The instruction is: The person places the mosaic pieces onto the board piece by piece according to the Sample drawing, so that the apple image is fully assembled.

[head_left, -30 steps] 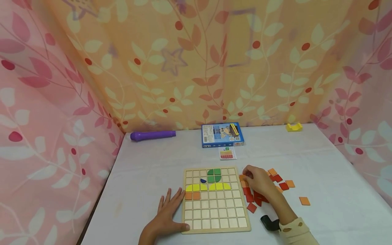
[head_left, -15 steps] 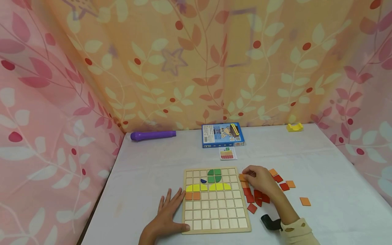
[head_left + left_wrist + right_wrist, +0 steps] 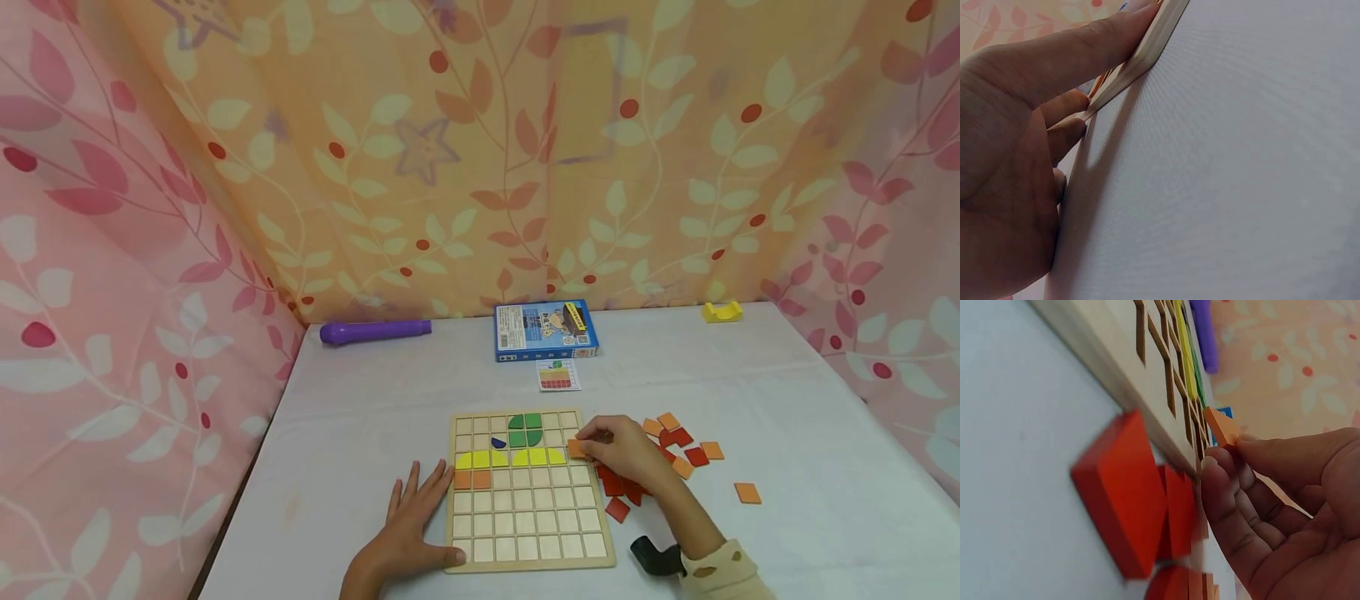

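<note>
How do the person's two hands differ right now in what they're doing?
The left hand lies flat with fingers spread on the table, its thumb against the wooden grid board's lower left edge; the right hand is raised with curled fingers. The left hand holds nothing, while the right hand pinches an orange square tile over the board's right edge. Both hands are bare and beside the same board.

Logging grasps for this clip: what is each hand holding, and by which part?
The right hand pinches an orange tile by its edge, between thumb and fingers. The left hand holds nothing; it rests flat against the wooden board.
</note>
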The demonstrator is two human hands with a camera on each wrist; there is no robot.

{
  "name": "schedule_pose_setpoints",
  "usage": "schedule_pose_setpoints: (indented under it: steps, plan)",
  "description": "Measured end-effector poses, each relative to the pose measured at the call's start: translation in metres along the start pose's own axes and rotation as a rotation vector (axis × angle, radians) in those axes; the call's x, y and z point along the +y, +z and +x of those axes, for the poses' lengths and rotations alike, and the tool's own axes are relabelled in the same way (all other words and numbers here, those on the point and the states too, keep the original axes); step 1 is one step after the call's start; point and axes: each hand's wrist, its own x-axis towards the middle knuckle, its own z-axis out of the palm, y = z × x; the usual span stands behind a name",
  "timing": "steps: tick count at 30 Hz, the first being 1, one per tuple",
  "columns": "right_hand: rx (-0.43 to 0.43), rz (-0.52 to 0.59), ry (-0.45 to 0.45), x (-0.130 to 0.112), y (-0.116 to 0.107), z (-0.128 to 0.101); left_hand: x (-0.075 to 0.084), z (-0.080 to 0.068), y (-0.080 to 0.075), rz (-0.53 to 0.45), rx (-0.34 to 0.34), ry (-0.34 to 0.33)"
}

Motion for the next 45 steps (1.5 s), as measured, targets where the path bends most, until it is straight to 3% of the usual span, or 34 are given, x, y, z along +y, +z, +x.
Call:
schedule_pose_setpoints:
  steps: [9, 19, 28, 45]
  plan:
    - [-0.07, 0.016, -0.062, -0.018, 0.017, -0.005, 0.0, 0.0, 0.0, 0.001, 0.004, -0.002]
    - [-0.151, 0.005, -0.246, -0.03, 0.04, -0.002, 0.002, -0.002, -0.002, 0.006, 0.008, 0.012]
    - [-0.217, -0.004, -0.321, -0.046, 0.062, -0.001, 0.002, 0.0, -0.001, 0.015, -0.008, -0.005]
    - [-0.186, -0.175, -0.381, -0.063, 0.087, -0.007, -0.001, -0.001, 0.0, 0.013, -0.01, 0.003]
